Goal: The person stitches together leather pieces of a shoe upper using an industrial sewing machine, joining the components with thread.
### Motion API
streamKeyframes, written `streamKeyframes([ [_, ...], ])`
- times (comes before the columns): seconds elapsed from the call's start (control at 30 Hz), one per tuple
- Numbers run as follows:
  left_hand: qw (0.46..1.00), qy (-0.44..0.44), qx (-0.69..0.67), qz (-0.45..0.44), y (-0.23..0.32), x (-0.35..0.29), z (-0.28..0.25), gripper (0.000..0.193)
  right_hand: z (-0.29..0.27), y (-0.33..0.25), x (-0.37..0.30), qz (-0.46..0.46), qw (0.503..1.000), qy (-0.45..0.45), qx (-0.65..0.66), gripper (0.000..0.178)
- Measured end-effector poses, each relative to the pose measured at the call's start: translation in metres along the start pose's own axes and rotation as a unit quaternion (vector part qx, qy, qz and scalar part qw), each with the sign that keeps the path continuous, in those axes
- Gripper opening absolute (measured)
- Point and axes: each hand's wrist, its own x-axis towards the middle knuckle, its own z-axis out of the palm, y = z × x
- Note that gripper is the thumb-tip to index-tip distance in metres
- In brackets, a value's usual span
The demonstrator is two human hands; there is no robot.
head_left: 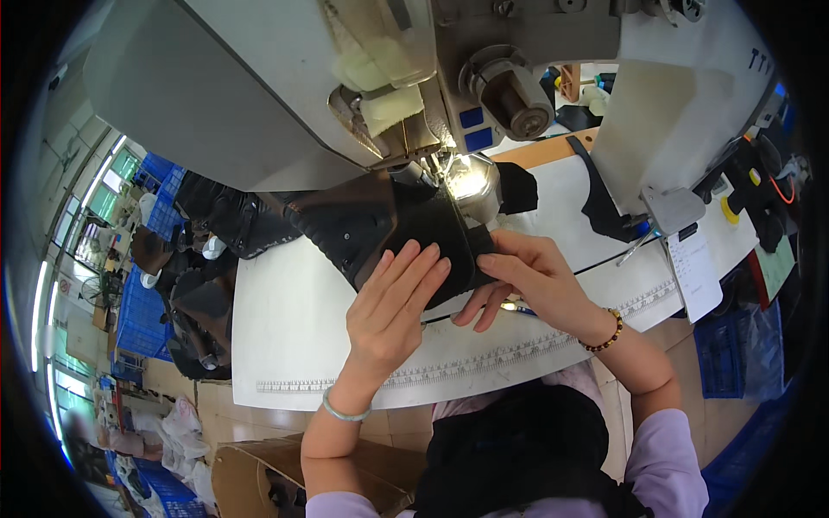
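1. The left hand (386, 321) lies palm down in mid-frame, its fingers nearly straight and close together, flat on the black workpiece (423, 216).
2. The right hand (542, 278), just right of centre, pinches the right edge of that workpiece between thumb and forefinger; the other fingers curl below the edge.
3. The workpiece sits in the centre of the frame, beneath the lit needle area of a sewing machine (233, 95) that fills the top.
4. A pale bangle (347, 415) circles the left wrist, a beaded bracelet (610, 332) the right.
5. Under the hands spreads a white desk (285, 341), with a printed ruler strip (466, 369) along its near edge.
6. Left of the workpiece, dark stitched pieces (237, 216) trail toward the desk's edge.
7. At the left, a blue crate (141, 321) stands beside a heap of dark and brown pieces (199, 306); which of them lie inside it, I cannot tell.
8. At lower left, an open cardboard box (237, 483) holds dark items too shadowed to identify.
9. Further left, a blue basket (164, 489) contains pale items, with white plastic bags (181, 429) near it.
10. At the right, a blue crate has a clear plastic bag (760, 345) at its side.
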Motion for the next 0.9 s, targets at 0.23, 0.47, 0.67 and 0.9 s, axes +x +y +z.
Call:
streamKeyframes([
  [0.23, 0.999, 0.002, 0.037, 0.03, 0.002, -0.003, 0.003, 0.039, 0.004, -0.003, 0.001, -0.008, 1.0, 0.007, -0.007, 0.024],
  [0.47, 0.997, -0.002, 0.036, 0.068, 0.0, 0.002, 0.001, 0.035, 0.005, -0.011, 0.004, 0.021, 1.0, 0.016, -0.002, 0.026],
  [0.67, 0.992, -0.021, 0.058, 0.114, -0.003, 0.007, 0.002, 0.029, -0.003, 0.002, 0.009, 0.001, 1.0, 0.014, -0.001, 0.024],
  [0.9, 0.994, 0.003, 0.041, 0.101, 0.001, 0.011, -0.002, 0.028, 0.001, -0.008, 0.009, 0.013, 0.997, 0.066, -0.027, 0.019],
])
